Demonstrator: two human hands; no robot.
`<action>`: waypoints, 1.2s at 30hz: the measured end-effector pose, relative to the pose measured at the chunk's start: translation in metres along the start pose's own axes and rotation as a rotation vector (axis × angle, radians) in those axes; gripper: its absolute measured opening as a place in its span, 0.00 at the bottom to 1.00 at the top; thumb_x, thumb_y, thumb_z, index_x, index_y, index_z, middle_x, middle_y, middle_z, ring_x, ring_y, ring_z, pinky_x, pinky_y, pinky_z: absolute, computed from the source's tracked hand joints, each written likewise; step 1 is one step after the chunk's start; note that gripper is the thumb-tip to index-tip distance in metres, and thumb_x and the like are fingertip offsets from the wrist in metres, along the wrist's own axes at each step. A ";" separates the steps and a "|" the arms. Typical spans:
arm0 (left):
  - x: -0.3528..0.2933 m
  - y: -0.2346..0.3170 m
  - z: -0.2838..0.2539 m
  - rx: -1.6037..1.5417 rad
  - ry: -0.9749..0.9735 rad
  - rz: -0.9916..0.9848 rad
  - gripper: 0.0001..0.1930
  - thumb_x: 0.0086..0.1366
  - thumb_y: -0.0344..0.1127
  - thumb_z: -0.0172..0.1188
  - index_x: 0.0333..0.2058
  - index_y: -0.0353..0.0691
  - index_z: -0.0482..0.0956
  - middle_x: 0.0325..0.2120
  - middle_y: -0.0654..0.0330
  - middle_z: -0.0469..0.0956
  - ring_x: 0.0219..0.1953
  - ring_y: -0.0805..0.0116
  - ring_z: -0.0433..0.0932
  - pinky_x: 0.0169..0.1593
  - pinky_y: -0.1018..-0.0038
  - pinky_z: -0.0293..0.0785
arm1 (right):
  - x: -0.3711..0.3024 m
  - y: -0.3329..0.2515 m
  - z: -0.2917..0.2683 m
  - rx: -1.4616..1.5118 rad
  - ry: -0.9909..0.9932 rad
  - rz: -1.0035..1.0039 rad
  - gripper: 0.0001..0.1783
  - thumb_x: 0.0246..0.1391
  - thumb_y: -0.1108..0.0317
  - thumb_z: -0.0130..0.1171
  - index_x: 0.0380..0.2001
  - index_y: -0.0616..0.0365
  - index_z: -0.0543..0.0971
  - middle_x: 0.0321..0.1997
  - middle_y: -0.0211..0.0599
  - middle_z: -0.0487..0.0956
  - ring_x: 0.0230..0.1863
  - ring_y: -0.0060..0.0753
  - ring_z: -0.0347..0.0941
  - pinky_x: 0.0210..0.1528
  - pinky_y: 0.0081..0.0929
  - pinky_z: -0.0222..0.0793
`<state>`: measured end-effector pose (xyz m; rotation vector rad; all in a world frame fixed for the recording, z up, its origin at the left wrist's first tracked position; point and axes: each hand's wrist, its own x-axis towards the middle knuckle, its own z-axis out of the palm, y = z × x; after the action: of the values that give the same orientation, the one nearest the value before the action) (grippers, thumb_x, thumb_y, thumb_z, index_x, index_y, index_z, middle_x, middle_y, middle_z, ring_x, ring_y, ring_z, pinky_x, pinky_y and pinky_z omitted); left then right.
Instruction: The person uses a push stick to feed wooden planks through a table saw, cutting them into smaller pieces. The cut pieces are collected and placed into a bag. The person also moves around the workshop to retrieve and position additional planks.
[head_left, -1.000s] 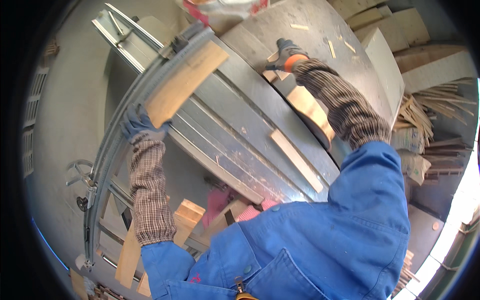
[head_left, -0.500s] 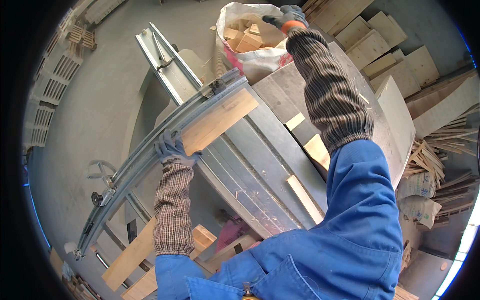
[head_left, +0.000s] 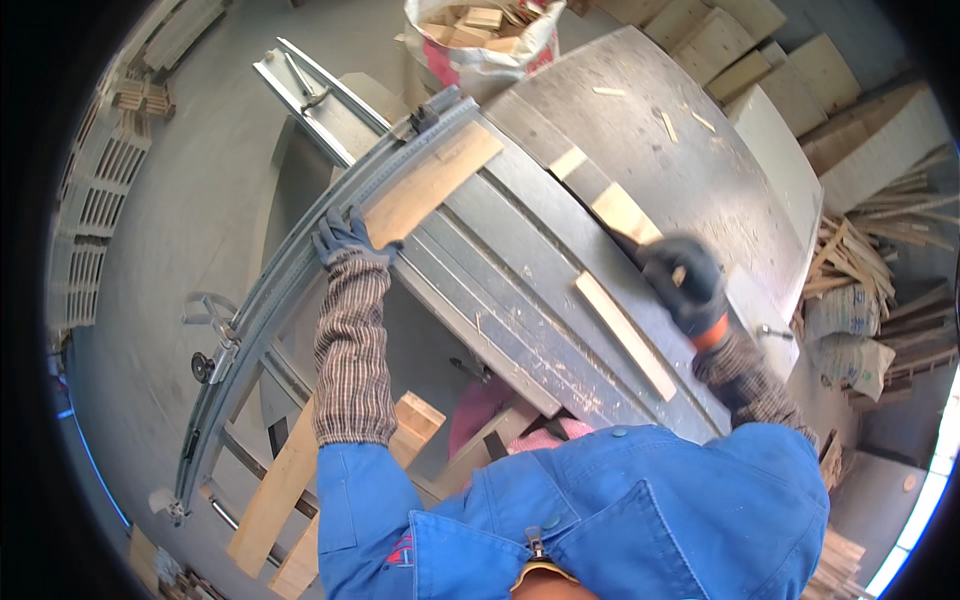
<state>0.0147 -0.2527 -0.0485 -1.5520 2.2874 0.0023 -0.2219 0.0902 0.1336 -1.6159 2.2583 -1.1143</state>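
Left hand (head_left: 355, 240) meets the board (head_left: 430, 185) lying along the fence (head_left: 395, 165), right hand (head_left: 685, 285) blurred beside a block (head_left: 622, 212), neither grip determinable; sacked pieces (head_left: 485, 18) appear finished, the board outstanding.

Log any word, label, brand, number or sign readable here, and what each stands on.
No text reads clearly enough to quote.
Blue jacket: pinkish-red marking on the chest, partly lost in folds.
White bag of wood pieces: red print, only partly showing.
Pale sack at right: bluish print, too small and blurred.
Metal rail by the left hand: fine scale-like marks, too small.
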 end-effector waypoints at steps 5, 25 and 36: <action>-0.009 -0.006 0.004 0.031 -0.028 -0.022 0.56 0.52 0.77 0.59 0.73 0.57 0.49 0.73 0.56 0.46 0.75 0.53 0.44 0.75 0.54 0.40 | -0.195 0.019 0.046 -0.086 -0.099 0.465 0.12 0.53 0.68 0.66 0.42 0.57 0.82 0.43 0.47 0.81 0.39 0.48 0.79 0.41 0.37 0.75; -0.022 -0.011 0.018 -0.024 -0.016 0.011 0.58 0.50 0.80 0.56 0.73 0.58 0.48 0.74 0.52 0.42 0.76 0.51 0.39 0.76 0.53 0.34 | -0.348 0.150 0.103 -0.883 0.241 0.478 0.26 0.46 0.57 0.67 0.50 0.47 0.76 0.52 0.40 0.77 0.54 0.52 0.70 0.59 0.49 0.64; -0.042 -0.001 0.014 0.132 -0.049 0.032 0.57 0.53 0.74 0.60 0.74 0.63 0.42 0.76 0.54 0.33 0.77 0.51 0.32 0.75 0.52 0.36 | -0.363 0.165 0.098 -0.773 0.284 0.439 0.30 0.42 0.56 0.71 0.51 0.44 0.74 0.51 0.35 0.77 0.53 0.47 0.71 0.58 0.49 0.62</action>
<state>0.0337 -0.2127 -0.0488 -1.4339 2.2260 -0.0991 -0.1483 0.3816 -0.1461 -1.0460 3.2756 -0.3826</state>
